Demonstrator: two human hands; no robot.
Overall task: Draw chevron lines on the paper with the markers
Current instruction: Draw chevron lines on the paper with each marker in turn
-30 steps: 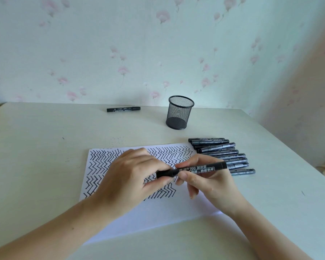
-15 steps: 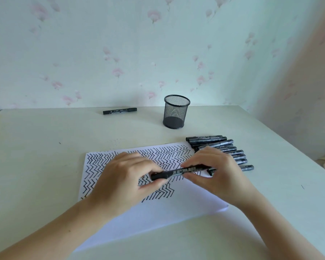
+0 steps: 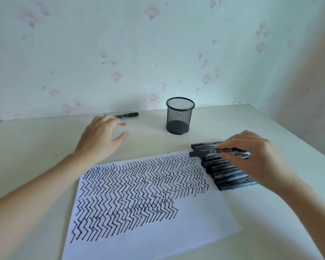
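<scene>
A white sheet of paper [image 3: 186, 228] lies in front of me, its upper and left parts filled with rows of black chevron lines. To its right lies a row of several black markers [image 3: 227, 175]. My right hand [image 3: 251, 156] rests over that row, fingers curled around one capped black marker [image 3: 201, 153] held level with the others at the paper's top right corner. My left hand [image 3: 99, 137] hovers beyond the paper with fingers spread and nothing in it. Just past its fingertips lies a lone black marker [image 3: 129, 115].
A black mesh pen cup [image 3: 180, 115] stands upright behind the paper, between the two hands. The pale table [image 3: 36, 147] meets a flowered wall at the back and its right edge runs near my right arm.
Both hands held one marker over the paper. Now the left hand has let go and reached to the far left toward the lone marker; the right hand carried the marker over to the row.
</scene>
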